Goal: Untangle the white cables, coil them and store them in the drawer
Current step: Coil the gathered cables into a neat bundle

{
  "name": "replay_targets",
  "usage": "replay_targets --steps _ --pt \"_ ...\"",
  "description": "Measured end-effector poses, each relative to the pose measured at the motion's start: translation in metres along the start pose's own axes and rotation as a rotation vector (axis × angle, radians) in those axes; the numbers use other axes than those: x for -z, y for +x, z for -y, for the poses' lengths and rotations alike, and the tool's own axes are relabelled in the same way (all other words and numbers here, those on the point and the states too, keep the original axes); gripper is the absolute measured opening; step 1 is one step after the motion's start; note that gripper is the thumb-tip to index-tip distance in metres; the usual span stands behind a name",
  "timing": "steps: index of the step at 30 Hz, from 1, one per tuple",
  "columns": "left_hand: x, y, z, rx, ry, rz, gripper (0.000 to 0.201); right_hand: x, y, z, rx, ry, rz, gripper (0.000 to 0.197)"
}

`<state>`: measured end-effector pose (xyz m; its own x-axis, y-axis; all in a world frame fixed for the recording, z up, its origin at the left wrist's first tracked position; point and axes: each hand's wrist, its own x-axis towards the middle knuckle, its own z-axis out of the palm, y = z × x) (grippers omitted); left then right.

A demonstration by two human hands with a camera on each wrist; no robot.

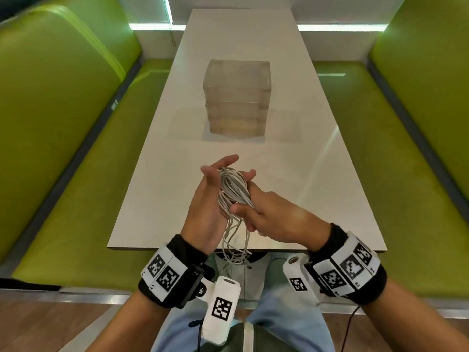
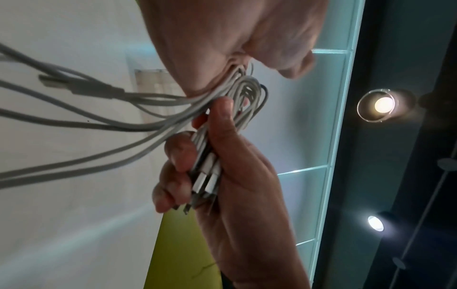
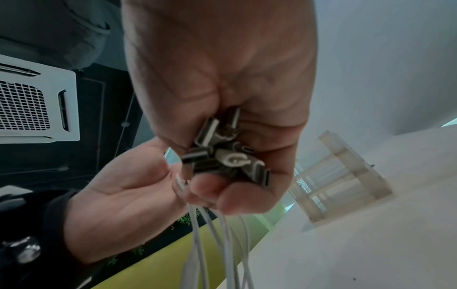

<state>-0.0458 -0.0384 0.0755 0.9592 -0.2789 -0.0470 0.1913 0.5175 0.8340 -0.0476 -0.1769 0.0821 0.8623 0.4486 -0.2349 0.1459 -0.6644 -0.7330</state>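
A bundle of white cables (image 1: 234,189) is held above the near end of the white table (image 1: 304,179). My right hand (image 1: 269,215) grips the bundle, its fingers curled round the cables and their plugs (image 3: 222,156). My left hand (image 1: 208,196) lies flat against the bundle's left side with its fingers straight. Loose cable ends (image 1: 234,246) hang below the hands, past the table edge. In the left wrist view, several strands (image 2: 99,121) trail off to the left. The clear drawer unit (image 1: 237,97) stands mid-table, its drawers pushed in.
Green padded benches (image 1: 63,148) (image 1: 411,148) flank the narrow table on both sides. The drawer unit (image 3: 341,176) is well beyond the hands. My lap sits under the near table edge.
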Motion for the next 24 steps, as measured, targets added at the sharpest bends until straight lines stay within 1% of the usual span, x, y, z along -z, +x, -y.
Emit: replay_targets --steps 1,2,5,6,7,8,10,11,12,13,14,15,17,18,20,22,24 --pt "-0.001 0.000 0.001 -0.013 0.010 -0.003 0.054 -0.001 0.000 0.000 -0.016 -0.024 0.001 0.056" --pt "-0.002 0.000 0.003 -0.018 0.017 -0.034 0.047 -0.002 0.000 0.001 -0.036 -0.055 0.004 0.063" --pt "-0.008 0.003 0.007 0.011 0.002 -0.169 0.034 -0.008 -0.003 0.004 -0.084 -0.177 -0.039 0.083" --pt "-0.009 0.003 0.008 0.009 -0.009 -0.191 0.028 -0.011 -0.004 0.005 -0.086 -0.232 -0.064 0.088" --pt "-0.010 0.003 0.008 0.010 -0.026 -0.207 0.022 -0.013 -0.004 0.004 -0.091 -0.280 -0.082 0.087" --pt "-0.009 0.002 0.008 0.017 -0.042 -0.222 0.016 -0.014 -0.003 0.002 -0.094 -0.309 -0.095 0.081" --pt "-0.008 0.000 0.008 0.031 -0.060 -0.248 0.008 -0.018 0.001 -0.003 -0.069 -0.253 -0.125 0.057" --pt "-0.007 -0.001 0.008 0.030 -0.061 -0.259 0.007 -0.020 0.003 -0.004 -0.024 -0.177 -0.135 0.048" --pt "-0.007 -0.002 0.006 0.025 -0.055 -0.262 0.006 -0.022 0.004 -0.004 0.054 -0.081 -0.137 0.043" --pt "-0.008 -0.002 0.005 0.019 -0.039 -0.254 0.006 -0.022 0.005 -0.005 0.131 0.022 -0.132 0.040" --pt "-0.008 -0.002 0.002 0.010 -0.018 -0.238 0.006 -0.022 0.004 -0.004 0.173 0.106 -0.116 0.037" --pt "-0.008 -0.002 0.000 0.003 0.003 -0.219 0.005 -0.021 0.001 -0.003 0.171 0.162 -0.093 0.032" --pt "-0.008 -0.002 -0.004 0.003 0.036 -0.183 0.005 -0.019 -0.002 -0.002 0.127 0.249 -0.035 0.009" --pt "-0.008 -0.001 -0.005 0.006 0.049 -0.167 0.006 -0.018 -0.003 -0.001 0.137 0.293 -0.020 0.005" --pt "-0.008 0.000 -0.006 0.005 0.086 -0.130 0.009 -0.019 -0.004 -0.004 0.150 0.402 0.003 0.007" --pt "-0.007 -0.001 -0.007 0.000 0.148 -0.089 0.013 -0.019 -0.006 -0.002 0.129 0.526 0.025 0.011" --pt "-0.005 -0.001 -0.008 0.007 0.171 -0.049 0.014 -0.020 -0.006 -0.003 0.140 0.579 0.029 0.013"
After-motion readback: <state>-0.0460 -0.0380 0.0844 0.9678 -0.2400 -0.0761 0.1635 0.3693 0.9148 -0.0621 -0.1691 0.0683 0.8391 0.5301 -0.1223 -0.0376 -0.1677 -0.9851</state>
